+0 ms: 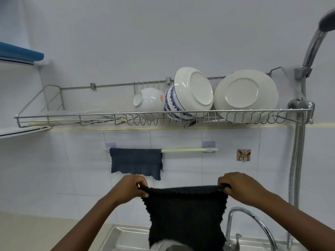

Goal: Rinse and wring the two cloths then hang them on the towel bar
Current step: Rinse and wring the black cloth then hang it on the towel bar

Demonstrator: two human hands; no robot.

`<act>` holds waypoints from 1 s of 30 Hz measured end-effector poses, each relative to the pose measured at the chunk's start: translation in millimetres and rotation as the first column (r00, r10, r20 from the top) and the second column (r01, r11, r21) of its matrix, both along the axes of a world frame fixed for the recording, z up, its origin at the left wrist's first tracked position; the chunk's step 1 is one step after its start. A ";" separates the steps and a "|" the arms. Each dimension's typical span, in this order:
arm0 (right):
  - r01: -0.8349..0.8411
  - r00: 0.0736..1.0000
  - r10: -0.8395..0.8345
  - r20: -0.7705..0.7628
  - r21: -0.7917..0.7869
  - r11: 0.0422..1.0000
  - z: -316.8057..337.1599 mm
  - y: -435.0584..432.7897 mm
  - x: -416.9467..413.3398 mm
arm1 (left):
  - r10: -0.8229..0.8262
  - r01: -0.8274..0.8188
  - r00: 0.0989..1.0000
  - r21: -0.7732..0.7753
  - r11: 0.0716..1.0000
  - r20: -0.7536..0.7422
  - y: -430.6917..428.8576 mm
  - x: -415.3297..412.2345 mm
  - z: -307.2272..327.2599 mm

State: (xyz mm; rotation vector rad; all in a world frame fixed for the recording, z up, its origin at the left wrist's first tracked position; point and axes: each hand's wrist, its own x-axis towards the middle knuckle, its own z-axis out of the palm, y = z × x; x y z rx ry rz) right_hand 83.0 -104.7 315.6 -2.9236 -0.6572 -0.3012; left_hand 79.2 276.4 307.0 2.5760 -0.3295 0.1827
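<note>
A dark cloth (184, 214) hangs spread out in front of me above the sink. My left hand (131, 187) pinches its upper left corner and my right hand (235, 185) pinches its upper right corner. On the tiled wall behind, a white towel bar (188, 150) runs sideways. A blue-grey cloth (136, 163) is draped over the bar's left half. The bar's right half is bare. The held cloth is below the bar and apart from it.
A wire dish rack (163, 113) with bowls and plates hangs above the bar. A chrome tap (250, 220) curves at the lower right beside the steel sink (116, 238). A shower hose (297, 160) runs down the right wall, with a small hook (243, 155) nearby.
</note>
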 end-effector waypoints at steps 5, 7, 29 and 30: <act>0.091 0.974 -0.111 0.196 0.107 0.990 46.6 16.6 43.0 | 0.046 -0.063 0.992 0.147 0.987 0.114 6.3 46.6 47.1; 0.106 0.978 -0.146 0.151 0.245 0.964 62.6 23.3 66.2 | 0.072 -0.080 0.995 0.109 0.991 0.072 5.3 68.3 64.7; 0.085 0.915 -0.061 0.398 -0.043 0.995 20.9 63.9 201.3 | 0.310 -0.324 0.937 0.070 0.943 0.162 -11.9 206.6 35.0; 0.146 0.902 -0.129 0.411 -0.010 0.989 21.6 64.8 203.0 | 0.360 -0.365 0.925 0.022 0.931 0.118 -9.8 210.6 37.0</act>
